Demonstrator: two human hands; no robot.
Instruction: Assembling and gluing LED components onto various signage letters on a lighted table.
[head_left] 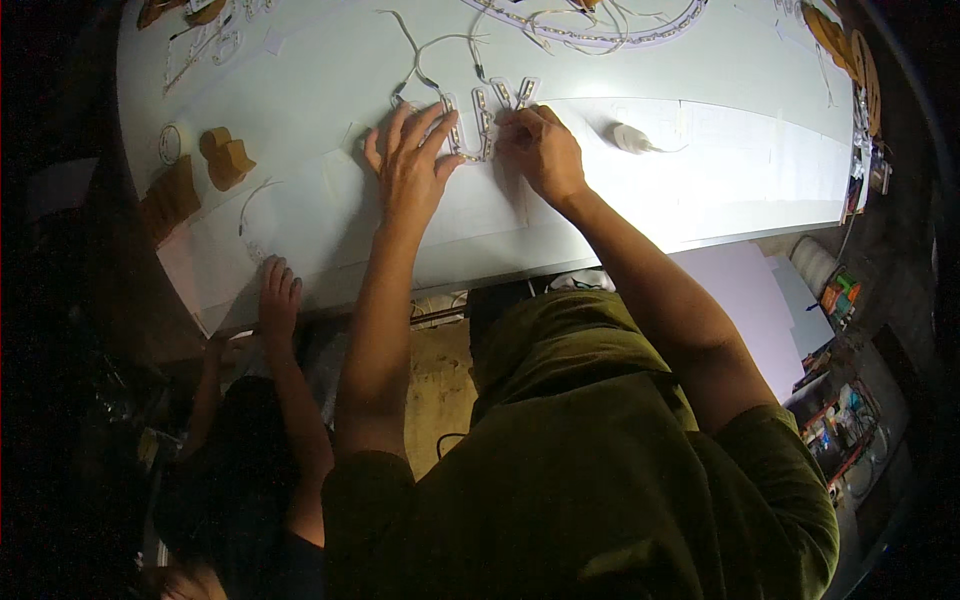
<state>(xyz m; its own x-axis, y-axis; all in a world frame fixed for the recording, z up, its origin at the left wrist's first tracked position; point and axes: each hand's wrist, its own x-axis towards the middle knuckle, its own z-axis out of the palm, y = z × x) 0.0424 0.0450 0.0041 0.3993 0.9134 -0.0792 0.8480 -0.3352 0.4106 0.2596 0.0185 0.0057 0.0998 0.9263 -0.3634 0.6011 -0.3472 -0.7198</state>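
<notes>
On the white table lies a clear U-shaped piece [486,125] lined with small LED modules. My left hand [408,160] rests over its left side, fingers spread, the thumb touching its lower edge. Just to the right is a V- or Y-topped LED piece [523,92]. My right hand [547,155] has its fingers pinched at the lower part of that piece, which they cover. White wires [420,50] run away from the pieces toward the far side. A small white squeeze bottle [630,138] with a thin nozzle lies to the right of my right hand.
Another person's hand [280,285] rests on the table's near left edge. At the left are a roll of tape [170,143] and brown paper pieces [227,158]. A large curved LED strip [600,38] lies at the far side. Tools and boxes [845,430] crowd the lower right.
</notes>
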